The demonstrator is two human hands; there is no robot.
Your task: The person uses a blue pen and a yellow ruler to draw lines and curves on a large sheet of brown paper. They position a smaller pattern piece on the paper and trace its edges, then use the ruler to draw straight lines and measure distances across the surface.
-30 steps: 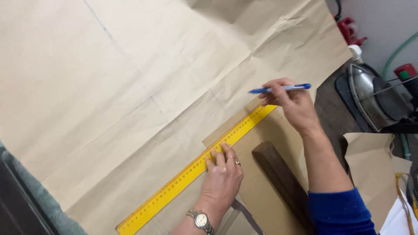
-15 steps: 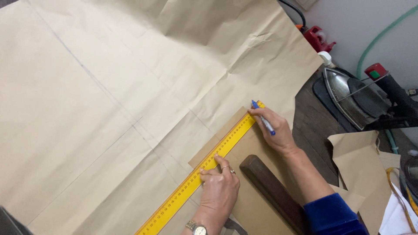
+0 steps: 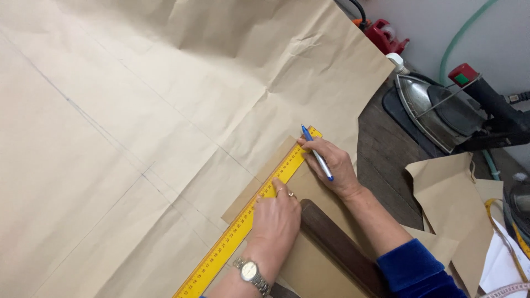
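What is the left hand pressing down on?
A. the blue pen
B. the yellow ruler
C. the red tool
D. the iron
B: the left hand lies flat on the yellow ruler, while the right hand holds the blue pen at the ruler's far end.

Left hand (image 3: 276, 212), wristwatch (image 3: 251, 273) on the wrist, presses flat on a yellow ruler (image 3: 248, 218) laid diagonally across a brown card pattern piece (image 3: 309, 265). Right hand (image 3: 331, 163) grips a blue pen (image 3: 316, 152), tip at the ruler's far end. Large creased kraft paper (image 3: 165, 110) underneath. Steam iron (image 3: 436, 110) rests on the table (image 3: 386, 154) at right.
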